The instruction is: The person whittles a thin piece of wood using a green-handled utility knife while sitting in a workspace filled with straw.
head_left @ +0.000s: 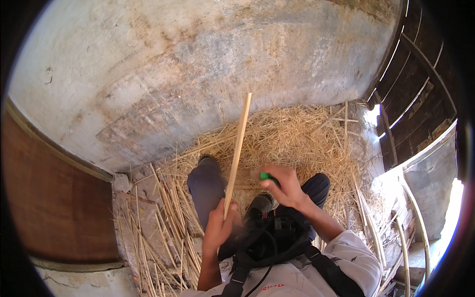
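My left hand (219, 226) is closed round the lower end of a long, pale bamboo strip (238, 148). The strip rises from my fist and leans slightly right, its far end in front of the wall. To the right, my right hand (287, 187) is curled shut on a green handle (268, 177). Only part of that handle shows, and whatever it belongs to is hidden or too small to make out. A gap separates the right hand from the strip. Both hands are above my bent legs, in dark trousers.
Straw-like shavings (282, 133) are heaped along the stained wall (208, 69). Several thin strips (170, 222) lie on the floor at left, near a brown panel (59, 198). Curved poles (418, 208) stand at right, below dark wooden boards (415, 94).
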A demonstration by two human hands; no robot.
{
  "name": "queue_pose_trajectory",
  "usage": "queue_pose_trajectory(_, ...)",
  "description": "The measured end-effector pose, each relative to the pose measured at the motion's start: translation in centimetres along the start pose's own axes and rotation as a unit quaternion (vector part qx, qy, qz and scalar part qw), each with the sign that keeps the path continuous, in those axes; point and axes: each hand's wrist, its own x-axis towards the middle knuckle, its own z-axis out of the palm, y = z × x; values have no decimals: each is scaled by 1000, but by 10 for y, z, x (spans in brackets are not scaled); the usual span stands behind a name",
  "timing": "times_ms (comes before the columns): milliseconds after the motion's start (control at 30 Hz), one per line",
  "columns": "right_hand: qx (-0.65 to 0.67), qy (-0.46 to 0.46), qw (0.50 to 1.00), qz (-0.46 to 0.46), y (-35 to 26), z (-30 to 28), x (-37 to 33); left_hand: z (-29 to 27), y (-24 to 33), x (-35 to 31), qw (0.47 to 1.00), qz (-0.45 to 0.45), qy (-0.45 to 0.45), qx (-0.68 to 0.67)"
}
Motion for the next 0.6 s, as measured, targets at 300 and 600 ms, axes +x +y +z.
queue_pose_trajectory(300,-125,-25,988,-88,-22,6,-2,16,41,3,996,-20,25,87)
queue_pose_trajectory(600,-164,17,985,-53,-21,10,-4,18,41,-3,989,-18,40,143)
